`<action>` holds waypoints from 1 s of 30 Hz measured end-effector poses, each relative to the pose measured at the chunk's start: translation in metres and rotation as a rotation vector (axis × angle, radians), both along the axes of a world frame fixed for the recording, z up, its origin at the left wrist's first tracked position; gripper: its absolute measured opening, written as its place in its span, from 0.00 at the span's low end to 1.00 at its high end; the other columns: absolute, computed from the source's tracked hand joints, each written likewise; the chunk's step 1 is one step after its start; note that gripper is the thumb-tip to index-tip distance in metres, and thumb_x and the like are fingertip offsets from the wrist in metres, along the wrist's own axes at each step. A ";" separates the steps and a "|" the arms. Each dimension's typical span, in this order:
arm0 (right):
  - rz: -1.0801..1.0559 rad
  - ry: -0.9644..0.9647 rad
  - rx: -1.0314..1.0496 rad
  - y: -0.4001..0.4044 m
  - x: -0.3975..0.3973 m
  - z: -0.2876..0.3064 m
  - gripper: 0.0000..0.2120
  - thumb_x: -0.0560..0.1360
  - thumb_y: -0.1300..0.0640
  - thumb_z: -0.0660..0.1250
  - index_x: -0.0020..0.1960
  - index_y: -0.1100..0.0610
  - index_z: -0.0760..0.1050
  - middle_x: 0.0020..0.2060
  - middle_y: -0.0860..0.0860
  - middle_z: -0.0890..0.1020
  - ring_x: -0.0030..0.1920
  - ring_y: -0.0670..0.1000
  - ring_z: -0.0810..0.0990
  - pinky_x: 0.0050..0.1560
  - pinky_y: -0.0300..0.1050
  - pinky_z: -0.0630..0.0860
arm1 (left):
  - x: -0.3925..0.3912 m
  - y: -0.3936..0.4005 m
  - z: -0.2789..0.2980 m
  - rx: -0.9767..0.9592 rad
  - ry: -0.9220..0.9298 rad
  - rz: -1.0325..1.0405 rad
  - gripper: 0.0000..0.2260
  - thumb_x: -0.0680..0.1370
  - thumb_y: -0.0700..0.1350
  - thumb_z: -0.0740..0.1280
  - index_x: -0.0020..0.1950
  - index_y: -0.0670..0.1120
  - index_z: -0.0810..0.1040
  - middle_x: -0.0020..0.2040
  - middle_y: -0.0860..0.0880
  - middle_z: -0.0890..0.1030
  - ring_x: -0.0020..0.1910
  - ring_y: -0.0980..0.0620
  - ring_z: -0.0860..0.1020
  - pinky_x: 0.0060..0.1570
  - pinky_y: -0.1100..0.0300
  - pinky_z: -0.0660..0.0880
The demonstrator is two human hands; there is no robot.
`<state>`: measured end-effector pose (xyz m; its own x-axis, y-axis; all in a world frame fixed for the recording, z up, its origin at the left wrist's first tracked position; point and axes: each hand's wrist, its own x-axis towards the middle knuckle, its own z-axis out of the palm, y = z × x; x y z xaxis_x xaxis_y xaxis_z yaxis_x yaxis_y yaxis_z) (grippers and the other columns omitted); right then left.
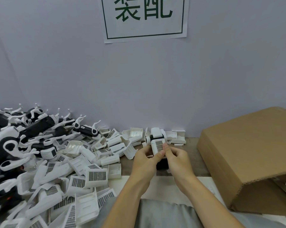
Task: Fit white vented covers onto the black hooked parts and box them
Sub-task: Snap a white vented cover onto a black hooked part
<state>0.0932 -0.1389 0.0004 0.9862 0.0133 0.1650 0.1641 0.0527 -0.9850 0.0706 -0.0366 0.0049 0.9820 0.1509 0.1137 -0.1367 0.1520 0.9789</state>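
While the cardboard box [247, 155] at right shows only a glimpse of white parts under its flap, the left hand [143, 159] and right hand [177, 157] together grip a black hooked part [162, 163] with its white vented cover [158, 146] above the table [195, 159], long axis pointing away, grille up.
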 end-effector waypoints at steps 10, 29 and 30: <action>-0.091 -0.157 -0.066 0.000 -0.001 0.000 0.05 0.80 0.54 0.67 0.50 0.46 0.81 0.43 0.43 0.86 0.46 0.38 0.82 0.39 0.28 0.74 | -0.002 0.000 0.002 -0.112 0.013 0.046 0.09 0.77 0.42 0.72 0.57 0.44 0.84 0.50 0.43 0.87 0.50 0.45 0.86 0.48 0.46 0.82; 0.006 0.433 0.648 -0.016 0.003 0.010 0.17 0.80 0.50 0.54 0.46 0.62 0.75 0.29 0.57 0.72 0.30 0.55 0.66 0.23 0.39 0.74 | 0.003 0.014 0.010 -0.188 -0.054 0.523 0.14 0.80 0.38 0.64 0.36 0.43 0.81 0.30 0.50 0.81 0.34 0.53 0.78 0.35 0.60 0.75; 0.019 0.426 0.640 -0.016 0.003 0.009 0.18 0.81 0.50 0.54 0.45 0.61 0.75 0.29 0.57 0.71 0.30 0.55 0.66 0.23 0.39 0.75 | 0.003 0.014 0.010 -0.189 -0.052 0.520 0.14 0.80 0.38 0.64 0.36 0.44 0.81 0.31 0.50 0.81 0.34 0.53 0.77 0.35 0.60 0.75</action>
<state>0.0959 -0.1546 0.0096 0.9669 0.0609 -0.2478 -0.2294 0.6325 -0.7398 0.0737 -0.0222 0.0147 0.7662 0.6370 0.0841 -0.2882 0.2238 0.9310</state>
